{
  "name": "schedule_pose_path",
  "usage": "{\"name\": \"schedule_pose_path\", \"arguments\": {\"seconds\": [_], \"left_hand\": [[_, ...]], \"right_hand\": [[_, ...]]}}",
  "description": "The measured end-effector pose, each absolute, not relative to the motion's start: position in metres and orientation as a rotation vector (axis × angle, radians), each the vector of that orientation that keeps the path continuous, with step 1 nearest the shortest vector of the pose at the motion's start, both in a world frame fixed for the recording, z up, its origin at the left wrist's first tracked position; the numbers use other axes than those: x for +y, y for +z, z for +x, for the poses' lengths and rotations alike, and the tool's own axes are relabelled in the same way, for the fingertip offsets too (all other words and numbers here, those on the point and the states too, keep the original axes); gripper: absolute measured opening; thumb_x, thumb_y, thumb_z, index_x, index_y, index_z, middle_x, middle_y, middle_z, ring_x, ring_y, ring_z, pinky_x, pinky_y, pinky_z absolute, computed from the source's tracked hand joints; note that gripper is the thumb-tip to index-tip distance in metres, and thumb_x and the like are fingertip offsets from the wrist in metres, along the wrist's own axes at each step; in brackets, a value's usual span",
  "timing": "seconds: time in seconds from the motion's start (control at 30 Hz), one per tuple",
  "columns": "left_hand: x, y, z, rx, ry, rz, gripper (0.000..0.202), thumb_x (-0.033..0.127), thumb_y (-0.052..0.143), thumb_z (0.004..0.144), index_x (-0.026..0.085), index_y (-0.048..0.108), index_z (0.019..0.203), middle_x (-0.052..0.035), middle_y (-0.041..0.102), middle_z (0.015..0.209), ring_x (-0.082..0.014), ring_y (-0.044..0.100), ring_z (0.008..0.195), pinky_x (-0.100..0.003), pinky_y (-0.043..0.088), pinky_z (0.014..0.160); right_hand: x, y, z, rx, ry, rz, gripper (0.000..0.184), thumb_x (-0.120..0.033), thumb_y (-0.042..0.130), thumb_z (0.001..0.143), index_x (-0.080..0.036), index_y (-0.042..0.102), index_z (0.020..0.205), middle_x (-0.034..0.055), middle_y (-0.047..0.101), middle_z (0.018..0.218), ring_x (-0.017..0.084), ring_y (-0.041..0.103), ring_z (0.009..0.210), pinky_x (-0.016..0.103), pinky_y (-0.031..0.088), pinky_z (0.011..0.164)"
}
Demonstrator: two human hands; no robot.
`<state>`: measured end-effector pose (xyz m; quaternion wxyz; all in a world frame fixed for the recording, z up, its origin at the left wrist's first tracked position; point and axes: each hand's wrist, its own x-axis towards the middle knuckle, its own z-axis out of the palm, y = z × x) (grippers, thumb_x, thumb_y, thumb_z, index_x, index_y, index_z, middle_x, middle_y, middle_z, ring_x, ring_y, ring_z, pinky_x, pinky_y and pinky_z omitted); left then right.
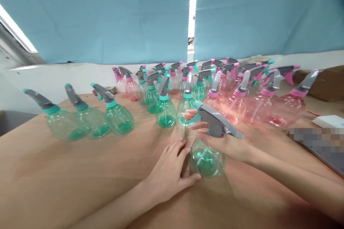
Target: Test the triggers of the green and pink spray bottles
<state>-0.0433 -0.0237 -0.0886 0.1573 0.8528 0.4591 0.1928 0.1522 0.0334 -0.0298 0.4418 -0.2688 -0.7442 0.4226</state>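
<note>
A green spray bottle (208, 161) with a grey head and turquoise nozzle stands tilted close to me on the wooden table (107, 186). Around its neck, just under the spray head (217, 120), is my right hand (225, 145), with fingers reaching out past the far side. My left hand (169, 171) lies low at the bottle's left, fingers and thumb apart, the thumb tip near the base. Just beyond stand two more green spray bottles, one on the left (166, 112) and one partly hidden by my right fingers (185, 105).
Three green spray bottles (119, 118) stand at the left. Pink spray bottles (285, 111) line the right, with several mixed ones (152, 96) behind. A dark blurred-out object (319, 150), a white item (330, 121) and a cardboard box (328, 84) sit at the right edge.
</note>
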Motion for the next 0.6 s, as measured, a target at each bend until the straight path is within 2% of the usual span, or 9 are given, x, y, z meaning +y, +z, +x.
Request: {"name": "schedule_pose_path", "arguments": {"seconds": [0.1,0.3,0.6], "left_hand": [[-0.0242,-0.0889,-0.0430,1.334,0.543,2.458,0.057,0.055,0.065,0.083,0.019,0.053,0.126,-0.0178,0.048,0.140,-0.0379,0.039,0.135,-0.059,0.033,0.108],[-0.0243,-0.0876,-0.0426,1.325,0.531,2.467,0.056,0.055,0.064,0.084,0.020,0.053,0.127,-0.0167,0.050,0.139,-0.0372,0.040,0.134,-0.058,0.034,0.107],[-0.0240,-0.0852,-0.0433,1.322,0.517,2.496,0.054,0.054,0.063,0.085,0.018,0.054,0.125,-0.0182,0.049,0.140,-0.0375,0.041,0.133,-0.059,0.034,0.108]], "right_hand": [[0.0322,-0.0289,0.1518,-1.843,1.105,-0.654,0.047,-0.020,0.061,0.080,-0.032,0.058,0.126,0.0036,0.064,0.126,0.019,0.070,0.091,0.038,0.059,0.084],[0.0340,-0.0285,0.1528,-1.928,1.053,-0.726,0.058,-0.018,0.059,0.080,-0.035,0.051,0.135,0.0019,0.072,0.111,0.021,0.070,0.091,0.041,0.058,0.086],[0.0366,-0.0319,0.1558,-1.979,1.037,-0.743,0.060,-0.014,0.057,0.080,-0.034,0.050,0.136,0.0006,0.072,0.107,0.018,0.070,0.087,0.038,0.055,0.087]]}}
